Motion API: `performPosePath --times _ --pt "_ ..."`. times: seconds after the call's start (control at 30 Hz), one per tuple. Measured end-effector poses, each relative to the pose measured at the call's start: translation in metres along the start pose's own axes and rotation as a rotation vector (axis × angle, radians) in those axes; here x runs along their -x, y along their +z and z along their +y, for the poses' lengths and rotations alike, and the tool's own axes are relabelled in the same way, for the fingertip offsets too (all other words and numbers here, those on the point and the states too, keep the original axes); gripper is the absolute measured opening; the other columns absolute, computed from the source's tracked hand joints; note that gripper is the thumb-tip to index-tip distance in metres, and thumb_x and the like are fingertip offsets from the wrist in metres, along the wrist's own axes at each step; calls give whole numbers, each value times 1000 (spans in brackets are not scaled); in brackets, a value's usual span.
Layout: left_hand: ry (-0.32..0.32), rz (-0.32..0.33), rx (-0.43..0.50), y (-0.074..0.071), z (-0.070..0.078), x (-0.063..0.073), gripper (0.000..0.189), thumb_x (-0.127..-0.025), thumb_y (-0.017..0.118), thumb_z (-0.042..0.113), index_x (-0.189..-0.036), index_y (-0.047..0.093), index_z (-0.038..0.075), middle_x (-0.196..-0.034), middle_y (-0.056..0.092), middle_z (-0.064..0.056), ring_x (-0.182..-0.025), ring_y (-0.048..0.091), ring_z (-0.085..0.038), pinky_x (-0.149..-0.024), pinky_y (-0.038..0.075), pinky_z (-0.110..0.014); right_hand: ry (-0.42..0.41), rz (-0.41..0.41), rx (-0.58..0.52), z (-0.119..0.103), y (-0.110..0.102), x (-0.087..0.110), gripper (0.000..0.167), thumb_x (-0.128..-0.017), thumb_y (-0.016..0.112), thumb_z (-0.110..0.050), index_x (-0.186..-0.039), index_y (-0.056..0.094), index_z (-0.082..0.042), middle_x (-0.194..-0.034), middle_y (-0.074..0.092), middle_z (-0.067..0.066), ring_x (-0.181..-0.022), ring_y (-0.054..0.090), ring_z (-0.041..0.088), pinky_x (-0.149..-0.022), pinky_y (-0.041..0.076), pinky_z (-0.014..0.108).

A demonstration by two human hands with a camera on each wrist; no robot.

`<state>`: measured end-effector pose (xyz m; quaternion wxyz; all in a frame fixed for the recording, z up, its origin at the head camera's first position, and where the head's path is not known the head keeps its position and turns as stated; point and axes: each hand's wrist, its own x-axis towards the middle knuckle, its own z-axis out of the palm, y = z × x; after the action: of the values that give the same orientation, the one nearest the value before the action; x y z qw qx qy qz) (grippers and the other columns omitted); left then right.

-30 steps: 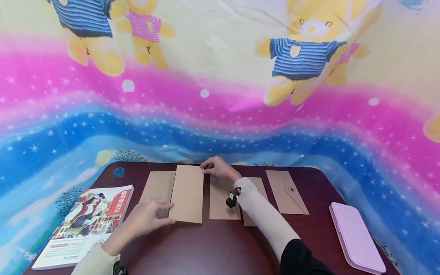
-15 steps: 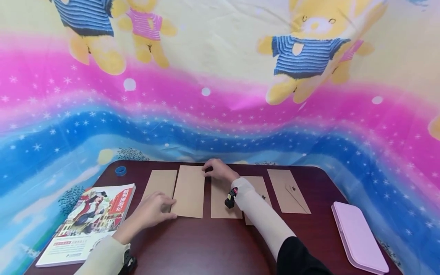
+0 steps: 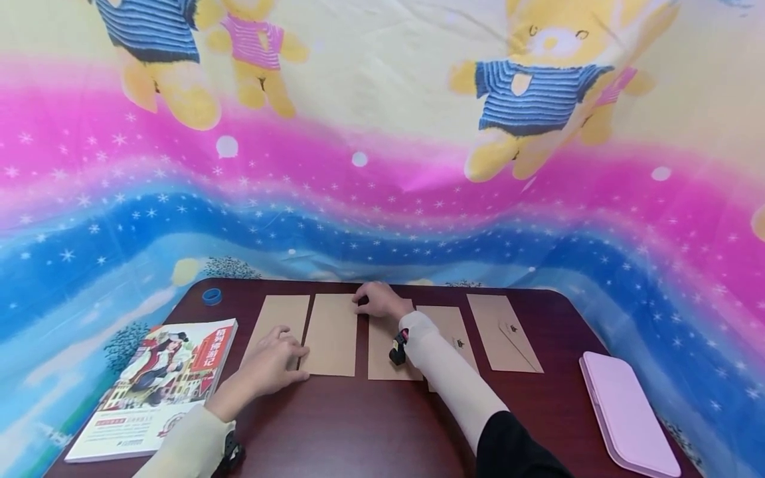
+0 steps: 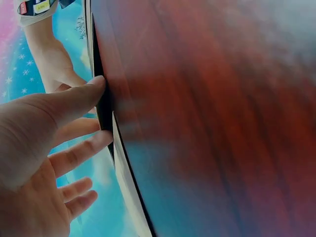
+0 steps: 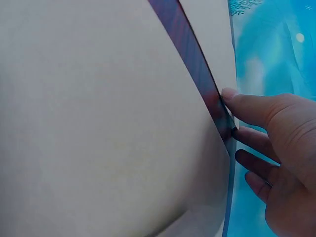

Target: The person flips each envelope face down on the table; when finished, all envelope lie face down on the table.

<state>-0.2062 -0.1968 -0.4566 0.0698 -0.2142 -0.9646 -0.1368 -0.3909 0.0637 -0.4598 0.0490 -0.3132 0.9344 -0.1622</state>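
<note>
Several brown paper envelopes lie in a row along the back of the dark red table [image 3: 370, 431]. Both of my hands are at the second envelope from the left [image 3: 331, 335], which lies plain side up. My left hand [image 3: 269, 362] has its thumb and fingers at the near left corner, partly covering the leftmost envelope [image 3: 285, 312]. In the left wrist view its thumb [image 4: 81, 98] and fingertips meet the paper's edge. My right hand [image 3: 379, 300] pinches the far right corner; in the right wrist view the thumb [image 5: 252, 106] touches that edge. My right forearm covers parts of the envelopes beside it.
An illustrated book [image 3: 161, 385] lies at the left, with a blue roll of tape [image 3: 212, 296] behind it. A pink case [image 3: 627, 411] rests at the right edge. The rightmost envelope [image 3: 496, 325] shows its flap. A printed cloth [image 3: 382, 199] hangs behind the table.
The second envelope has come down flat and slightly nearer, in line with its neighbours. Both hands have stayed at its corners; the left has shifted slightly right with it.
</note>
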Motion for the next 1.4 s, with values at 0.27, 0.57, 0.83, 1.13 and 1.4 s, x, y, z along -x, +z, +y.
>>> performPosePath --times 0.27,0.57,0.83,1.13,1.4 --pt "20 -16 -9 1 4 -1 32 -79 88 34 -104 82 15 -107 71 -3 -136 48 -42 -114 39 -57 -22 -5 46 -1 2 4 29 -101 67 -25 -128 74 -18 -141 66 5 -137 57 23 -121 35 48" --pt "66 -37 32 -5 13 -8 36 -81 86 35 -111 80 16 -114 69 -3 -122 54 -30 -103 46 -54 -17 -36 -42 15 -28 28 35 -105 59 -24 -137 67 -12 -149 58 11 -145 48 31 -121 35 52" --pt "119 -189 297 -8 50 -26 58 -88 79 39 -136 67 8 -132 68 -7 -127 56 -30 -107 46 -54 143 -15 -98 62 -59 68 38 -99 68 -25 -134 68 -9 -142 64 11 -134 58 31 -113 46 49" --pt "169 -213 217 18 89 -59 65 -83 83 40 -137 66 9 -139 62 -17 -130 52 -38 -110 42 -57 292 -40 -123 81 -53 82 52 -91 78 -36 -134 68 -9 -142 64 11 -124 64 29 -108 50 47" --pt "153 -223 27 38 103 -67 60 -88 76 49 -135 69 13 -150 56 -17 -144 43 -44 -120 32 -56 269 -26 -9 74 -46 74 53 -85 85 -38 -128 71 -10 -135 68 10 -125 63 30 -108 49 47"
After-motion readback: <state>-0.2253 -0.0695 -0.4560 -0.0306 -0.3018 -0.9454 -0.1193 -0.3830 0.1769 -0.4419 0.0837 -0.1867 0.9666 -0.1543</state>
